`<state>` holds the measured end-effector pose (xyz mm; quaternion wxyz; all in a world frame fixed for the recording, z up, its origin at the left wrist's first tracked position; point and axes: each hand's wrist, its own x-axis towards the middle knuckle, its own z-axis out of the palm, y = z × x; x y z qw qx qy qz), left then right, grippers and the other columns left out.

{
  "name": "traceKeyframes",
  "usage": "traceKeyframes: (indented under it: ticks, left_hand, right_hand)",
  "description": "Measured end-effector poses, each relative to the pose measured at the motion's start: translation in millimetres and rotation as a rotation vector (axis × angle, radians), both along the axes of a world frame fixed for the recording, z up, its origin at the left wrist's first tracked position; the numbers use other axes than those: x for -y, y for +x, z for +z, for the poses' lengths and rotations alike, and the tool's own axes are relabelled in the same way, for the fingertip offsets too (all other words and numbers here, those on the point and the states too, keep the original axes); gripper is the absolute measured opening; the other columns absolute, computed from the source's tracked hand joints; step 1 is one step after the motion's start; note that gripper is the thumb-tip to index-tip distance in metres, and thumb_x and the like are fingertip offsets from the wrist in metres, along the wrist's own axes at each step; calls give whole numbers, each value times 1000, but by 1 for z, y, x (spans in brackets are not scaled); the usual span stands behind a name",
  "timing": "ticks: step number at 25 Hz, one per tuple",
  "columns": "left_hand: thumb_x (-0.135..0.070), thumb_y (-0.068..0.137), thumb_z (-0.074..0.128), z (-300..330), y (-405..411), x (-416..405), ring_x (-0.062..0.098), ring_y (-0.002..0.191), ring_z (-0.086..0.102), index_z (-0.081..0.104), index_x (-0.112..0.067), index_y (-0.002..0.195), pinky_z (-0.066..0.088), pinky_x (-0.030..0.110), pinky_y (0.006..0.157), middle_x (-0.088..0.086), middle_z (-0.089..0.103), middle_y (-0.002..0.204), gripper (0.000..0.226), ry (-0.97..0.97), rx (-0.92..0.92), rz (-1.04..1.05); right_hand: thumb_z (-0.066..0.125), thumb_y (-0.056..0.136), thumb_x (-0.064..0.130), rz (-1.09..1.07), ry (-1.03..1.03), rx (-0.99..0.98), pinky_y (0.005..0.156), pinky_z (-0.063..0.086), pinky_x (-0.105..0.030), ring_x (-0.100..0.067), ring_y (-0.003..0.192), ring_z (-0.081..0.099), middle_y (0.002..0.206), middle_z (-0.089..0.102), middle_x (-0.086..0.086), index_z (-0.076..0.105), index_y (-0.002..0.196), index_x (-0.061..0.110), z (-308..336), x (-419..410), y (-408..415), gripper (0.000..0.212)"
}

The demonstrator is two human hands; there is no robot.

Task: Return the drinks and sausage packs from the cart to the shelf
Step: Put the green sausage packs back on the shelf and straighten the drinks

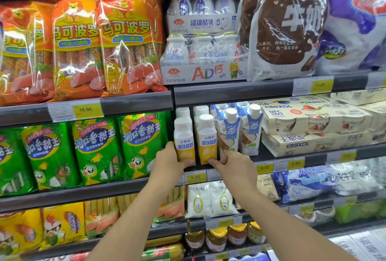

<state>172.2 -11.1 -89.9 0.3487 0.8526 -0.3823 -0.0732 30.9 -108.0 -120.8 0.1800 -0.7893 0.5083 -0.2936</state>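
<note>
A shopper restocks a chilled supermarket shelf, both bare arms reaching up to a pair of yellow-and-white yoghurt bottles that stand at the shelf's front edge. Left of the bottles, green sausage packs [98,150] fill the neighbouring bay, with orange sausage packs [129,41] on the tier above them. The left hand [167,163] grips the left bottle [184,146] low down, fingers behind its left side and thumb across the base at the front. The right bottle [207,141] stands touching its partner, and the right hand [235,165] holds it at the foot, thumb pressed to the lower front, fingers curled round its right side. Just right of the bottles stand blue-and-white cartons [240,131]; a yellow price tag [195,177] reading 6.00 sits on the rail below. The cart is out of view. The drinks step appears to be in hand, the two bottles set down in their row and being squared up. The next move likely calls for letting go cleanly without tipping either bottle, then turning back to the cart for whatever remains.
</note>
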Motion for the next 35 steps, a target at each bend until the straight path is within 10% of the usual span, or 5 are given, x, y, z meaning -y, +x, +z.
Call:
traceKeyframes:
  ticks: [35]
  left_hand:
    - [-33,82,77,-3,-2,2,20,87,60,60,-16,113,41,30,72,2,69,101,39,-16,44,38]
  right_hand:
    - [67,75,68,-58,37,28,54,46,-25,-11,75,64,83,72,10,75,88,30,-1,40,-43,42]
